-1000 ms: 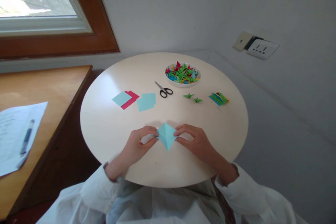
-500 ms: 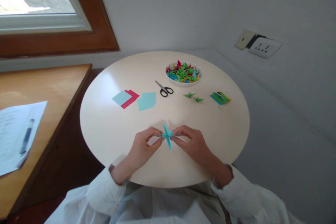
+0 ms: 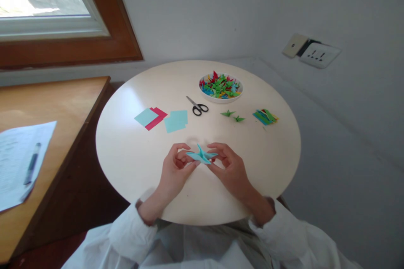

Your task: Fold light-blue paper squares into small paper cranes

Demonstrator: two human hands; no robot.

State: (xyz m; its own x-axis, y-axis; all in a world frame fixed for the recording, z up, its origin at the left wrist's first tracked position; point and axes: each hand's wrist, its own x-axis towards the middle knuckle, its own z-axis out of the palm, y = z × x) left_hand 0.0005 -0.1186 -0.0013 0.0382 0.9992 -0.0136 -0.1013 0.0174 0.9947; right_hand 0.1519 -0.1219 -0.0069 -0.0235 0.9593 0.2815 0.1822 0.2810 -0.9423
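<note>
Between my two hands is a light blue origami crane [image 3: 202, 155], its wings spread out to left and right and its points facing away from and toward me. My left hand [image 3: 176, 163] holds it from the left, thumb at its lower edge and fingers curled behind the wing. From the other side my right hand [image 3: 229, 167] grips it, thumb underneath and fingers by the right wing. Some fingertips are hidden behind the paper. Two green paper cranes [image 3: 233, 116] lie on the table beyond my right hand.
On the round white table [image 3: 126, 159] are light blue paper squares [image 3: 176, 121], a red sheet [image 3: 157, 119], black-handled scissors [image 3: 198, 108], a white bowl [image 3: 221, 100] full of coloured cranes, and a stack of coloured paper [image 3: 265, 117]. A wooden desk [image 3: 72, 101] with papers and a pen [image 3: 32, 164] stands left.
The crane's wings have opened outward and now lie wide. Both hands have shifted their fingers from pinching its sides to supporting it from beneath and behind.
</note>
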